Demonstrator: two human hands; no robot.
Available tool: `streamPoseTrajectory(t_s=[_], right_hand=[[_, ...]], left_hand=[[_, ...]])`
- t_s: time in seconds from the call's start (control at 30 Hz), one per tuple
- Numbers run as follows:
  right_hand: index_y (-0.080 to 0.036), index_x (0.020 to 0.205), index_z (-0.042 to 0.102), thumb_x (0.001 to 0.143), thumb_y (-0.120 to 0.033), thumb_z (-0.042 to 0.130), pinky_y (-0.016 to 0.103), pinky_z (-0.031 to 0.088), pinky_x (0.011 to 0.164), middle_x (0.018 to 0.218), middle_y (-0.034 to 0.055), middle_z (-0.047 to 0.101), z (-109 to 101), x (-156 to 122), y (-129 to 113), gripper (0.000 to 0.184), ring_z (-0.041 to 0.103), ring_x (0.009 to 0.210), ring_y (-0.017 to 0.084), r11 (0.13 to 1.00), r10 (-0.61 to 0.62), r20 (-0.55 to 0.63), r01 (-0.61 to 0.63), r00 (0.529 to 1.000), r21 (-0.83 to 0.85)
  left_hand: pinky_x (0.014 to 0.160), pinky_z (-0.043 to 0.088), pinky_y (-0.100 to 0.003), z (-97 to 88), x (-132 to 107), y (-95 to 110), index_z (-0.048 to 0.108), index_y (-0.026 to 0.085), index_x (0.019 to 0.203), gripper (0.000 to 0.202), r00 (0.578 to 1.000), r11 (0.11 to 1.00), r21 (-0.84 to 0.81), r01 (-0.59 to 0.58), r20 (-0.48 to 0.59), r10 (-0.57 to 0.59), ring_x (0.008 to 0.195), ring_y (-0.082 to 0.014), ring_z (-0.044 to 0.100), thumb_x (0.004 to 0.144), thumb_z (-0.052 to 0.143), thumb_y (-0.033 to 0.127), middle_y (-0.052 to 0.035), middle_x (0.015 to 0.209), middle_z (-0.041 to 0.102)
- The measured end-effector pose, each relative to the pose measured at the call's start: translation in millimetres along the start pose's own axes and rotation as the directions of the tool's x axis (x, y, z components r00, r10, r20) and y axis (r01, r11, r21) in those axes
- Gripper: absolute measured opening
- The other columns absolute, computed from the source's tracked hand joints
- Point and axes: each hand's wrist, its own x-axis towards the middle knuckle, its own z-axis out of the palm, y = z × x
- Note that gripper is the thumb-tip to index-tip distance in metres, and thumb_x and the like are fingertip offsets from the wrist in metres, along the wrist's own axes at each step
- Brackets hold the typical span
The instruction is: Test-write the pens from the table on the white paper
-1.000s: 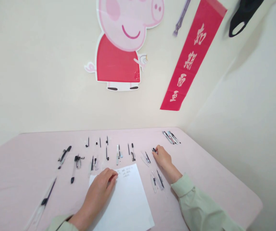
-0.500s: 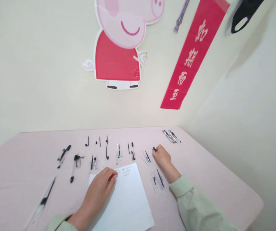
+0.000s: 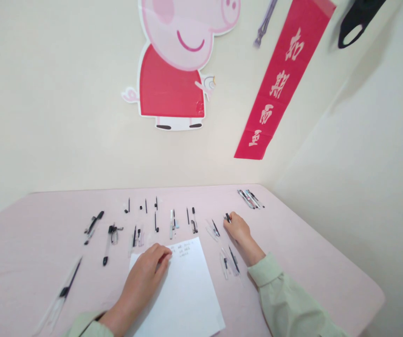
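Note:
My left hand (image 3: 148, 267) rests on the upper left part of a white sheet of paper (image 3: 190, 299), fingers loosely bent and thumb apart, holding nothing. Faint handwriting shows near the sheet's top edge. Out to the right, my right hand (image 3: 238, 227) is closed, pinching a small black pen cap (image 3: 227, 217) just above or on the table; its exact shape is partly hidden by the fingers. Left of that hand lie a dark refill (image 3: 216, 228) and a clear pen barrel (image 3: 211, 231). Nearer to me is another group with a dark refill (image 3: 234, 260) and clear barrel pieces (image 3: 223, 267).
Separated pen parts lie in groups across the pink table (image 3: 310, 262), including a black cap piece (image 3: 98, 216), a clear barrel with black tip (image 3: 106, 250) and a long refill (image 3: 73, 276). Several whole pens (image 3: 250, 199) lie together at the back right. A wall rises behind.
The black piece in my right hand has turned slightly more upright, and the fingers have shifted a little. My left hand stays on the paper.

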Motion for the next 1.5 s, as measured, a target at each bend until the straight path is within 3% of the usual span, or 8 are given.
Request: streamPoseTrajectory(t_s=[0.37, 0.63, 0.83, 1.0, 1.1, 1.3, 1.4, 1.5], right_hand=[[-0.016, 0.081, 0.060, 0.082, -0.024, 0.054, 0.026, 0.028, 0.057, 0.085, 0.0102, 0.068, 0, 4, 3, 0.009, 0.060, 0.077, 0.020, 0.997, 0.001, 0.009, -0.002, 1.000, 0.080], [-0.019, 0.060, 0.047, 0.079, -0.019, 0.046, 0.023, 0.031, 0.051, 0.054, -0.0016, 0.052, -24, 2, 2, 0.019, 0.049, 0.052, 0.013, 0.938, -0.030, 0.049, 0.012, 0.998, 0.347], [-0.019, 0.063, 0.046, 0.079, -0.024, 0.049, 0.021, 0.030, 0.052, 0.057, -0.0063, 0.045, -45, -38, -51, 0.017, 0.043, 0.054, 0.010, 0.841, -0.281, 0.085, 0.203, 0.956, 0.502], [-0.019, 0.069, 0.050, 0.076, -0.021, 0.058, 0.022, 0.027, 0.054, 0.063, -0.0041, 0.051, -14, -98, -109, 0.011, 0.046, 0.059, 0.012, 0.807, -0.515, 0.131, 0.429, 0.847, 0.406], [-0.020, 0.083, 0.055, 0.081, -0.024, 0.056, 0.024, 0.029, 0.057, 0.079, 0.0017, 0.061, 4, -120, -122, 0.004, 0.054, 0.067, 0.015, 0.838, -0.533, 0.165, 0.490, 0.830, 0.241], [-0.022, 0.095, 0.055, 0.083, -0.033, 0.060, 0.024, 0.036, 0.067, 0.089, 0.0009, 0.064, -11, -105, -99, 0.017, 0.058, 0.079, 0.016, 0.814, -0.518, 0.112, 0.449, 0.848, 0.369], [-0.021, 0.092, 0.056, 0.086, -0.031, 0.054, 0.025, 0.038, 0.068, 0.087, 0.0010, 0.063, -29, -76, -64, 0.012, 0.058, 0.077, 0.016, 0.822, -0.449, 0.020, 0.405, 0.893, 0.399], [-0.021, 0.089, 0.056, 0.085, -0.031, 0.052, 0.026, 0.036, 0.065, 0.082, 0.0014, 0.061, -35, -51, -17, 0.012, 0.057, 0.074, 0.017, 0.915, -0.286, -0.069, 0.293, 0.956, 0.276]], left_hand=[[0.075, 0.047, -0.038, 0.4, 0, -1, 0.062, 0.022, 0.085, 0.022, 1.000, 1.000, -0.007, -0.016, -0.003, 0.016, 0.082, -0.0240, 0.061, 0.090, 0.042, 0.030, -0.0057, 0.086, 0.064], [0.074, 0.047, -0.038, -0.6, -1, 1, 0.063, 0.022, 0.085, 0.022, 1.000, 1.000, -0.013, -0.002, -0.024, 0.001, 0.080, -0.0239, 0.061, 0.090, 0.043, 0.030, -0.0057, 0.085, 0.065], [0.076, 0.048, -0.039, -0.3, -1, 0, 0.062, 0.022, 0.084, 0.025, 1.000, 0.999, -0.044, 0.010, -0.012, -0.011, 0.082, -0.0243, 0.061, 0.092, 0.041, 0.035, -0.0057, 0.086, 0.065], [0.083, 0.050, -0.040, 4.2, 0, -6, 0.056, 0.021, 0.107, 0.026, 0.980, 0.986, -0.159, 0.054, -0.179, -0.082, 0.091, -0.0235, 0.062, 0.092, 0.041, 0.035, -0.0076, 0.103, 0.063], [0.085, 0.051, -0.041, 5.5, 0, -9, 0.054, 0.020, 0.111, 0.027, 0.969, 0.983, -0.178, 0.041, -0.234, -0.083, 0.093, -0.0226, 0.061, 0.090, 0.041, 0.030, -0.0086, 0.108, 0.061], [0.088, 0.049, -0.040, 4.8, -2, -7, 0.056, 0.019, 0.106, 0.026, 0.986, 0.991, -0.136, 0.009, -0.164, -0.031, 0.097, -0.0224, 0.059, 0.086, 0.040, 0.018, -0.0080, 0.103, 0.060], [0.090, 0.048, -0.041, 4.9, -3, -7, 0.056, 0.018, 0.106, 0.026, 0.991, 0.994, -0.110, 0.006, -0.132, -0.021, 0.100, -0.0230, 0.058, 0.086, 0.039, 0.015, -0.0086, 0.105, 0.059], [0.089, 0.048, -0.040, 4.6, -3, -6, 0.057, 0.019, 0.104, 0.025, 0.995, 0.995, -0.097, -0.012, -0.104, 0.002, 0.100, -0.0228, 0.058, 0.086, 0.040, 0.014, -0.0082, 0.105, 0.059]])
